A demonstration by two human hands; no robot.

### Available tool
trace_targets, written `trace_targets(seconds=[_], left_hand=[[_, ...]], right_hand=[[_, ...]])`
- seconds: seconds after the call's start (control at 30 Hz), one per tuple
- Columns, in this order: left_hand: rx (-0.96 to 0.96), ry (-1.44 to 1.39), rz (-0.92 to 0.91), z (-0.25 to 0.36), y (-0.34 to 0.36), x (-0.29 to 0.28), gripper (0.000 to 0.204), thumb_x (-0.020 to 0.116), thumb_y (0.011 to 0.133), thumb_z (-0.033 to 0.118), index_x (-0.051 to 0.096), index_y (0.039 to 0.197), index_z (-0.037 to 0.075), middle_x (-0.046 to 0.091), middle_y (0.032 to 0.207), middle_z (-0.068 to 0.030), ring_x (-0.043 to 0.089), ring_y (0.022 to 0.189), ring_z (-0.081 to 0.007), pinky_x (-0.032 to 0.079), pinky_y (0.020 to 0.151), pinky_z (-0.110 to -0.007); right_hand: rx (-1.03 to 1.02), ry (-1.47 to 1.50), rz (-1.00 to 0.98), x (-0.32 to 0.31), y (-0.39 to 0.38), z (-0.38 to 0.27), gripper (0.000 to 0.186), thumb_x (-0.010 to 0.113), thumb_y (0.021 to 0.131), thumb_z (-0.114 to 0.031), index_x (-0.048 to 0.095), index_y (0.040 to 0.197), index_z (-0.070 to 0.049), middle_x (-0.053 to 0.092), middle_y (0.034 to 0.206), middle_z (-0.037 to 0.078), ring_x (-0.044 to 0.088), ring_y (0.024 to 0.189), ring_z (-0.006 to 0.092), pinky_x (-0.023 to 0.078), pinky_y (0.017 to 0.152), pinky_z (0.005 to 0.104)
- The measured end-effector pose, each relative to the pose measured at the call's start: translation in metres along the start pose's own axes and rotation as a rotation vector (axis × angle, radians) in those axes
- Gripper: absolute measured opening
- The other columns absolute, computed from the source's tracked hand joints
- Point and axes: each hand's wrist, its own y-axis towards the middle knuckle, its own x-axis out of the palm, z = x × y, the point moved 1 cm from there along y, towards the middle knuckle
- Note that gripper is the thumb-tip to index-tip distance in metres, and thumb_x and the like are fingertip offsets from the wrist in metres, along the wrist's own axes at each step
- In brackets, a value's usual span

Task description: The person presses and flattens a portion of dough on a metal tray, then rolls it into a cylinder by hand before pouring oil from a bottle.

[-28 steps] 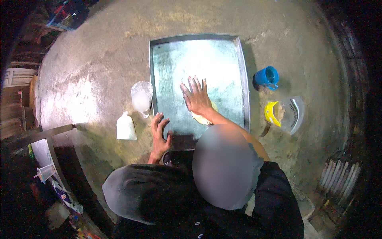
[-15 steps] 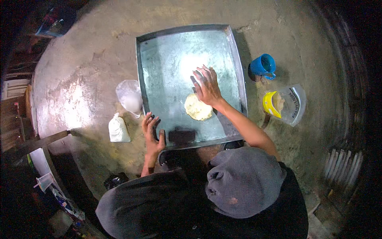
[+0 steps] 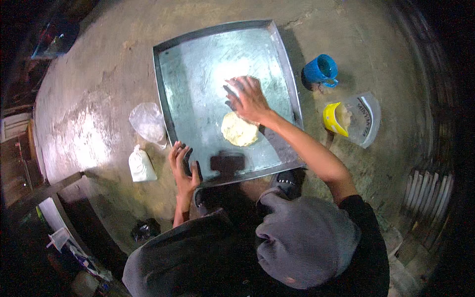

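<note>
A round, flattened lump of pale yellow dough (image 3: pixel 239 130) lies in a shallow rectangular metal tray (image 3: pixel 198 69). My right hand (image 3: pixel 249 100) is at the dough's far right edge, its heel overlapping that edge. Its fingers are spread and point away to the upper left over bare metal; nothing is held in them. At the tray's near left corner, my left hand (image 3: pixel 184 167) rests by the rim with its fingers apart and the thumb over the inner side. How firmly it touches the rim I cannot tell.
Left of the tray are a clear plastic bag (image 3: pixel 148 121) and a knotted white bag (image 3: pixel 142 164). To the right stand a blue mug (image 3: pixel 320 70) and a clear-and-yellow pouch (image 3: pixel 354 119). A black plastic bag (image 3: pixel 145 229) and my dark-clothed leg (image 3: pixel 183 252) are nearer.
The whole view has shifted and tilted slightly, so the tray appears further left. My right hand has turned a little, its fingers pointing more leftward. My left hand stays at the corner.
</note>
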Motion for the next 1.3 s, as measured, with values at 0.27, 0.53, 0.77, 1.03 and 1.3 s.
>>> trace_targets(seconds=[0.27,0.53,0.77,1.03,1.3], left_hand=[[0.0,0.041,-0.02,0.004,0.001,-0.003,0.044,0.06,0.092,0.013,0.06,0.134,0.0,0.048,0.148,-0.023,0.045,0.14,-0.041,0.038,0.114,-0.05],[-0.042,-0.091,-0.006,-0.017,-0.009,0.0,0.046,0.06,0.088,0.004,0.059,0.133,0.0,0.041,0.152,-0.0223,0.039,0.144,-0.0405,0.04,0.115,-0.048],[-0.007,-0.056,-0.023,0.002,-0.002,-0.003,0.045,0.058,0.093,0.002,0.054,0.137,-0.002,0.039,0.151,-0.0213,0.042,0.142,-0.0379,0.048,0.111,-0.046],[0.013,-0.133,-0.005,-0.004,-0.008,0.002,0.047,0.059,0.09,0.0,0.056,0.137,0.001,0.041,0.15,-0.0219,0.044,0.139,-0.0391,0.047,0.113,-0.046],[-0.008,0.011,-0.07,-0.001,-0.005,-0.005,0.047,0.06,0.092,0.001,0.055,0.139,0.002,0.042,0.149,-0.0204,0.046,0.138,-0.0386,0.049,0.111,-0.045]], right_hand=[[-0.353,-0.066,0.031,0.031,-0.071,-0.037,0.053,0.066,0.097,-0.036,0.054,0.145,-0.016,0.051,0.147,0.016,0.041,0.144,0.0372,0.025,0.121,0.0636],[-0.143,0.02,-0.051,0.031,-0.067,-0.032,0.054,0.059,0.099,-0.035,0.051,0.148,-0.013,0.047,0.148,0.017,0.035,0.146,0.0379,0.016,0.124,0.0621],[-0.125,-0.016,0.156,0.003,-0.008,-0.046,0.064,0.058,0.099,-0.035,0.039,0.156,-0.013,0.036,0.158,0.018,0.029,0.15,0.0412,0.015,0.125,0.0606],[-0.307,-0.064,0.021,0.03,-0.041,-0.024,0.062,0.062,0.095,-0.033,0.046,0.152,-0.014,0.043,0.151,0.017,0.039,0.142,0.0371,0.026,0.12,0.0582],[-0.333,-0.407,-0.223,0.015,-0.007,-0.069,0.063,0.046,0.107,-0.038,0.027,0.163,-0.018,0.037,0.16,0.022,0.037,0.146,0.0393,0.029,0.117,0.0597]])
